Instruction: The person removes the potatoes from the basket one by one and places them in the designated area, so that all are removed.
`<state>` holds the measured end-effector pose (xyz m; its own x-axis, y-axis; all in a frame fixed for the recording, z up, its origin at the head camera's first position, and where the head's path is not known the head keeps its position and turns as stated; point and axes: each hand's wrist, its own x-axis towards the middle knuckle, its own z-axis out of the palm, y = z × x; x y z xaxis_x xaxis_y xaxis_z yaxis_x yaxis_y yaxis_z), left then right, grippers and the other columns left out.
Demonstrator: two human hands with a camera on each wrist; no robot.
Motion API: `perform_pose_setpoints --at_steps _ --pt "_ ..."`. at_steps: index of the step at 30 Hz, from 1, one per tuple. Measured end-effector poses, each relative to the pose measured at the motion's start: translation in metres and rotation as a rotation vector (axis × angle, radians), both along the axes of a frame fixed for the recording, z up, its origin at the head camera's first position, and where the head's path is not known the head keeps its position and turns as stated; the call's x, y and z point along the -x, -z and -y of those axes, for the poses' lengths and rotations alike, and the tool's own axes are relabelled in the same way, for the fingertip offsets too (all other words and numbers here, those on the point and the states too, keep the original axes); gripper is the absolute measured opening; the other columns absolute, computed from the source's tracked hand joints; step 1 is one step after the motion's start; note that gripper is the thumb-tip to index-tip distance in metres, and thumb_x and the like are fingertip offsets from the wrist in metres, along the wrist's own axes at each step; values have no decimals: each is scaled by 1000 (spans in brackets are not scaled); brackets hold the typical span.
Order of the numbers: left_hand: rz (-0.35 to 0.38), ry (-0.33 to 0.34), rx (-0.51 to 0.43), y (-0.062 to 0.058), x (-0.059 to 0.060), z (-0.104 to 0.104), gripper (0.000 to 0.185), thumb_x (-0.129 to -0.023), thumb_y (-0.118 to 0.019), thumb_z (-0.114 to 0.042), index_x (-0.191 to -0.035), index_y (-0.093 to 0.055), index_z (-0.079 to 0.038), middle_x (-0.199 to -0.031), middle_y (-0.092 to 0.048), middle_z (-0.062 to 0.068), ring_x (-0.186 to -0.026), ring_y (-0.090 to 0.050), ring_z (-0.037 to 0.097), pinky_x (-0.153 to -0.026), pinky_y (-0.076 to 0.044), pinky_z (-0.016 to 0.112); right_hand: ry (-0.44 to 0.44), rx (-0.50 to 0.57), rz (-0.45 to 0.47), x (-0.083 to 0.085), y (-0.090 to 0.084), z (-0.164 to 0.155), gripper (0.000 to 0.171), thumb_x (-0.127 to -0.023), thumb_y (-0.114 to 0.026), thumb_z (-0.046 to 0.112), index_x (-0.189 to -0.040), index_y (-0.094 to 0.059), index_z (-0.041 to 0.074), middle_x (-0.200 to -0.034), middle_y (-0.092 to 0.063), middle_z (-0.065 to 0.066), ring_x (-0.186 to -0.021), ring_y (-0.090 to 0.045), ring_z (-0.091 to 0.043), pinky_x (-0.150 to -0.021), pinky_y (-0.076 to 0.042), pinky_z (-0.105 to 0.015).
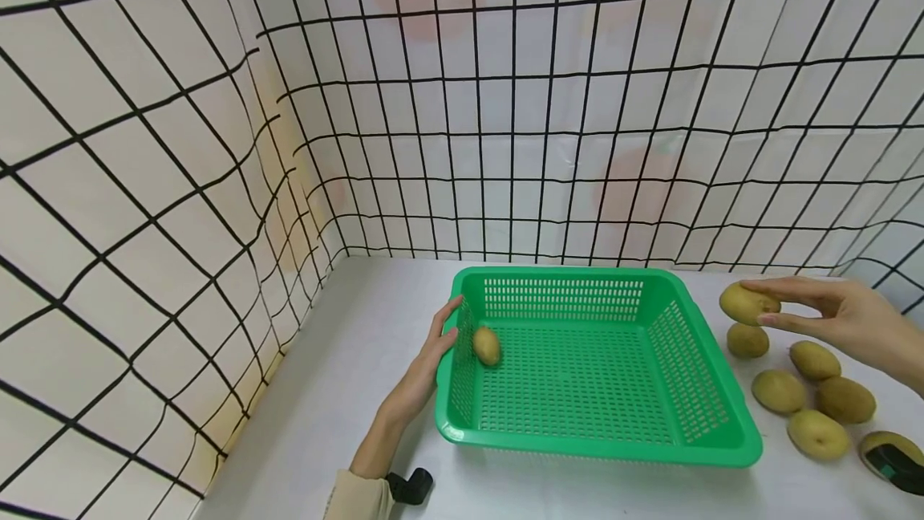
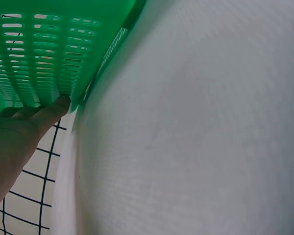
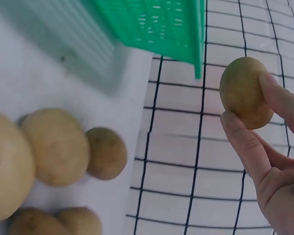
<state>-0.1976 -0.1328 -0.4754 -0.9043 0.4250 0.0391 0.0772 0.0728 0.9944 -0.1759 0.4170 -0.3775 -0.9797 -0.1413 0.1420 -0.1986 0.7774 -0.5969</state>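
Observation:
A green plastic basket stands on the white table, with one potato inside against its left wall. My left hand rests along the basket's left side, fingers fairly straight, tips at the rim; the left wrist view shows a fingertip against the slotted outer wall. To the right of the basket, my right hand pinches a potato between thumb and fingers. In the right wrist view this potato appears raised, its far end sticking out from the fingertips.
Several potatoes lie on the table at the right, among them a small one below the held potato and a pale one nearer the front. A black wrist device overlaps another potato. Black grid netting over white sheeting encloses the back and left.

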Motion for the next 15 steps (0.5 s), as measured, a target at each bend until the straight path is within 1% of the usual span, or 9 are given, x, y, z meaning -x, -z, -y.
perform_pose_setpoints --at_steps 1,2,5,7,8,9,12,14,15 --pt "-5 1 0 0 0 0 50 -112 -25 -49 -161 -13 -50 -174 -2 -5 -158 -13 34 -120 -28 66 1 5 5 -2 1 -3 54 -95 -76 25 -147 -59 26 -140 -55 32 -110 -34 35 -116 -41 -26" --pt "-6 1 1 0 0 0 51 -112 -25 -49 -161 -13 -50 -174 -1 -5 -158 -13 34 -120 -28 66 -7 25 16 -4 3 -6 55 -96 -75 23 -149 -57 24 -141 -54 33 -111 -34 35 -120 -38 -44" --pt "-6 2 -1 1 1 0 51 -112 -25 -49 -161 -12 -49 -174 -1 -4 -159 -12 34 -120 -28 67 -13 40 29 -9 11 -14 55 -98 -72 21 -150 -56 21 -142 -52 33 -111 -32 36 -122 -37 -45" --pt "-6 3 -4 1 1 0 51 -112 -24 -49 -161 -12 -49 -174 -1 -4 -159 -12 34 -120 -28 67 0 24 33 -11 17 -18 54 -98 -72 23 -150 -56 22 -144 -51 33 -111 -31 36 -114 -35 -11" --pt "-4 2 -4 1 1 0 51 -112 -25 -49 -161 -12 -49 -174 -2 -4 -158 -13 34 -120 -28 66 6 26 34 -13 20 -20 53 -98 -71 23 -149 -57 21 -141 -50 36 -110 -30 37 -114 -34 -10" --pt "-4 3 -5 1 1 0 51 -112 -25 -49 -161 -12 -49 -174 -2 -4 -158 -13 34 -120 -29 66 13 17 27 -14 23 -21 52 -98 -72 23 -148 -58 21 -142 -51 35 -110 -30 37 -102 -32 1" --pt "-6 3 -7 0 1 -1 51 -112 -25 -48 -161 -12 -49 -174 -3 -4 -158 -14 34 -119 -30 65 36 36 45 -17 32 -23 52 -98 -72 27 -148 -59 23 -137 -49 42 -107 -28 38 -126 -29 -42" --pt "-1 -1 -7 0 1 -1 50 -112 -26 -48 -160 -13 -51 -173 -4 -6 -158 -15 32 -119 -30 64 44 38 42 -18 36 -24 52 -98 -73 27 -148 -59 23 -137 -49 42 -106 -27 38 -113 -29 -71" --pt "0 -2 -8 0 1 -1 50 -112 -26 -48 -160 -14 -52 -173 -4 -7 -158 -15 32 -120 -30 64 50 36 39 -18 39 -25 52 -97 -73 28 -147 -59 24 -140 -50 39 -106 -27 37 -111 -30 -71"
